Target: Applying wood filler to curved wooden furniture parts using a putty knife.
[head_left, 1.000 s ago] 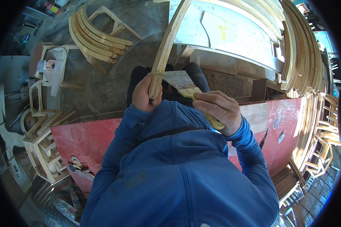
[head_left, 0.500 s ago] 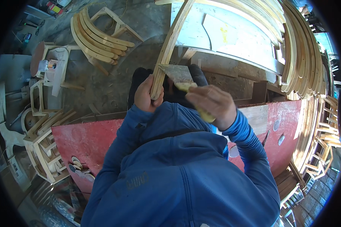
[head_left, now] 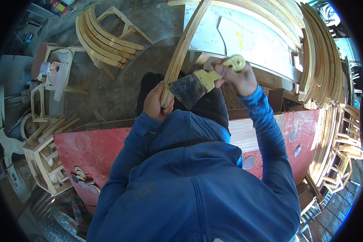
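My left hand [head_left: 156, 101] is closed round the near end of a long, slightly curved wooden piece [head_left: 183, 46]. The piece slants away from me, up to the top of the view. In my right hand [head_left: 240, 76] is a putty knife with a yellow handle [head_left: 209, 79] and a wide, stained metal blade [head_left: 186, 92]. One corner of the blade meets the wood's side just above my left fingers. Part of the handle is hidden behind my right fingers, and its round end sticks out beyond them.
A pale work surface [head_left: 207, 34] lies ahead, with stacked curved wooden pieces [head_left: 322, 52] on the right. More curved pieces [head_left: 105, 38] rest on a wooden frame at the far left. A red board [head_left: 97, 151] is beside my body. Wooden frames [head_left: 48, 161] stand at the left.
My right hand has moved up and turned the putty knife over. The blade now points down toward the left, its corner lower on the wood. My left hand has stayed in place.
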Demonstrator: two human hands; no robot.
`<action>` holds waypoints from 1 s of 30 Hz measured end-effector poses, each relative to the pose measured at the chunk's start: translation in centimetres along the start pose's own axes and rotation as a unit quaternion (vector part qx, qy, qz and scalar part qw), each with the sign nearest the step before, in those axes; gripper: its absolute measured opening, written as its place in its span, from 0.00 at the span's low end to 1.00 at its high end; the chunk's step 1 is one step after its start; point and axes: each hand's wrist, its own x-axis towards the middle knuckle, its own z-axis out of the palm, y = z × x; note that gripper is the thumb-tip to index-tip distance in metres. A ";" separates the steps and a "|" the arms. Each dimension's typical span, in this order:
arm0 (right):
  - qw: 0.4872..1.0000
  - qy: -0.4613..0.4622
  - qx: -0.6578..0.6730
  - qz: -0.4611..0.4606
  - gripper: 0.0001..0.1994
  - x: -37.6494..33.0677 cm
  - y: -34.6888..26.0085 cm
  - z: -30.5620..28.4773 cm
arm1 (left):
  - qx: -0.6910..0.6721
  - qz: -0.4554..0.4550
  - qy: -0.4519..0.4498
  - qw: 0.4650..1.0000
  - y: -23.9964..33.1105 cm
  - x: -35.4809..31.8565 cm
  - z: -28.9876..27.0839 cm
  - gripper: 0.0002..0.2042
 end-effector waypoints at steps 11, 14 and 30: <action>0.969 0.019 -0.224 -0.106 0.14 9.2 -3.1 -4.2 | -0.011 -0.021 0.000 1.000 0.4 0.3 -0.6 0.21; 0.926 0.085 -0.308 -0.204 0.13 9.5 -4.5 -4.0 | -0.008 -0.024 -0.004 1.000 0.6 0.2 -0.6 0.21; 0.901 -0.145 -0.330 -0.242 0.09 -4.4 -4.4 5.7 | -0.038 -0.008 -0.044 0.998 0.5 0.8 -1.9 0.22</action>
